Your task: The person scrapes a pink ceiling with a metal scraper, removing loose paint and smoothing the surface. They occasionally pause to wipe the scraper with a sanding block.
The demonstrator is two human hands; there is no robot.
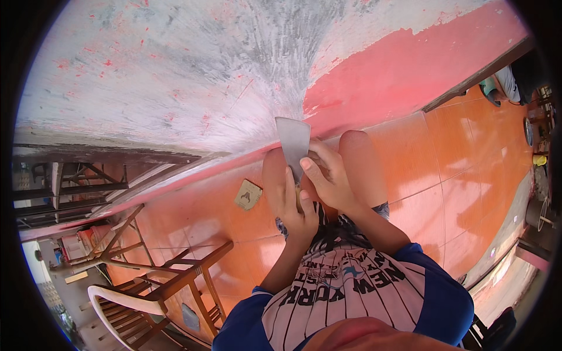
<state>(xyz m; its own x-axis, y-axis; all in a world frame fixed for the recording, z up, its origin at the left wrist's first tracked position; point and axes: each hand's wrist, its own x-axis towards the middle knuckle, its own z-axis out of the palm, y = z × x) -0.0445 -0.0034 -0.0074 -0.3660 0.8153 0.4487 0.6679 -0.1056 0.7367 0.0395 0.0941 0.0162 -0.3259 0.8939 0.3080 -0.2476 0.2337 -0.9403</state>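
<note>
A putty knife with a wide metal blade [293,138] points up toward the wall in front of my knees. My left hand [297,215] is wrapped about its handle [298,197], most of which the fingers hide. Thumb and fingers of my right hand [329,177] pinch the blade's right edge. Behind the blade, the wall [197,66] is whitish grey with scrape marks and small red flecks. Pink paint [386,79] still covers its right part, with a ragged border. A worn piece of sandpaper [248,194] lies on the floor left of my knees.
Glossy orange tiles [412,175] make up the floor. A wooden chair [175,281] stands at lower left, near a wooden trestle-like frame [114,241]. Left of the wall is a dark-framed window opening [88,180]. Another person's leg [496,87] shows at upper right.
</note>
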